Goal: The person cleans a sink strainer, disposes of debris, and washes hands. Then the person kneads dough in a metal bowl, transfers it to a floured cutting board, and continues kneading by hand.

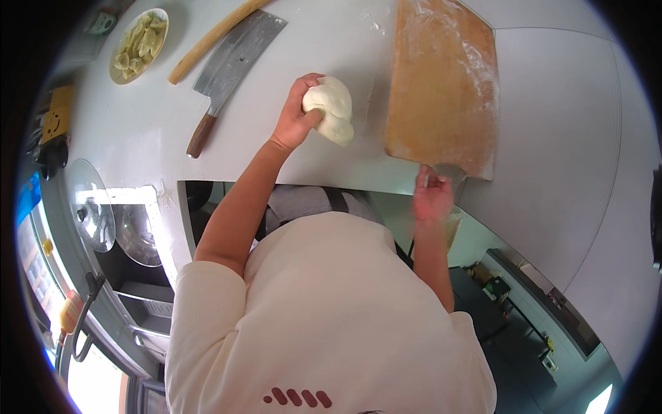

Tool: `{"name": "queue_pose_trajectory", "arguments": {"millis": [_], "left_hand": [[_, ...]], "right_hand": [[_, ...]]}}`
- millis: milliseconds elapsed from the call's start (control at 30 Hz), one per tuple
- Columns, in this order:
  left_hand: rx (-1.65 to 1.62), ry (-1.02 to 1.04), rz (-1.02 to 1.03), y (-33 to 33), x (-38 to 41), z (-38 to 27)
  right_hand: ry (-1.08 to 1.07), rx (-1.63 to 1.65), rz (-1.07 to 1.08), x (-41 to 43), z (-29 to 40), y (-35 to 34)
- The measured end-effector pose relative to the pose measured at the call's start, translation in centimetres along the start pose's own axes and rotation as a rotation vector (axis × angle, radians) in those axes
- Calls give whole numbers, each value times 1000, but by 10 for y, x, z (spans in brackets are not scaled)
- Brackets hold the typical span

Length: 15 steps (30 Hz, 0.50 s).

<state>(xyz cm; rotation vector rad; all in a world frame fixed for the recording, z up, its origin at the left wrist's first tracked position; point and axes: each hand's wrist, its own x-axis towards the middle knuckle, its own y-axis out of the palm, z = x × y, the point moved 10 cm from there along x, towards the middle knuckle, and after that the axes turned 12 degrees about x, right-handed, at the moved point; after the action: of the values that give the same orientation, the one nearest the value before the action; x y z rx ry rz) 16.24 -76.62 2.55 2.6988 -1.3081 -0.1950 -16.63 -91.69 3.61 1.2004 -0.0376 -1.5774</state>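
A ball of pale dough [330, 109] with a fold across it is gripped in my left hand [297, 116], thumb and fingers around its left side. My right hand [433, 194], blurred, is at the near edge of a wooden cutting board [442, 93] with its fingers curled. Whether those fingers grip the board is unclear. Something greyish and translucent [451, 172] shows beside the fingertips, too indistinct to name. White flour residue streaks the board's surface. To the left of the dough lie a cleaver [235, 64] with a wooden handle and a wooden rolling pin [214, 41].
A plate [115, 75] of dumplings or similar dough pieces stands on the white countertop [155, 111] at the far left. Nearer are a glass lid [93, 207], a metal bowl [138, 235] and a sink [147, 305] with a faucet [85, 321]. A pale wall [558, 114] borders the right side.
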Motion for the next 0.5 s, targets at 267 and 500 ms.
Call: {"name": "queue_pose_trajectory", "arguments": {"millis": [267, 500], "left_hand": [[1395, 465, 19, 108, -18, -59], [1461, 552, 296, 130, -20, -38]], "right_hand": [[41, 39, 83, -38, 30, 61], [63, 57, 25, -47, 29, 69]]}}
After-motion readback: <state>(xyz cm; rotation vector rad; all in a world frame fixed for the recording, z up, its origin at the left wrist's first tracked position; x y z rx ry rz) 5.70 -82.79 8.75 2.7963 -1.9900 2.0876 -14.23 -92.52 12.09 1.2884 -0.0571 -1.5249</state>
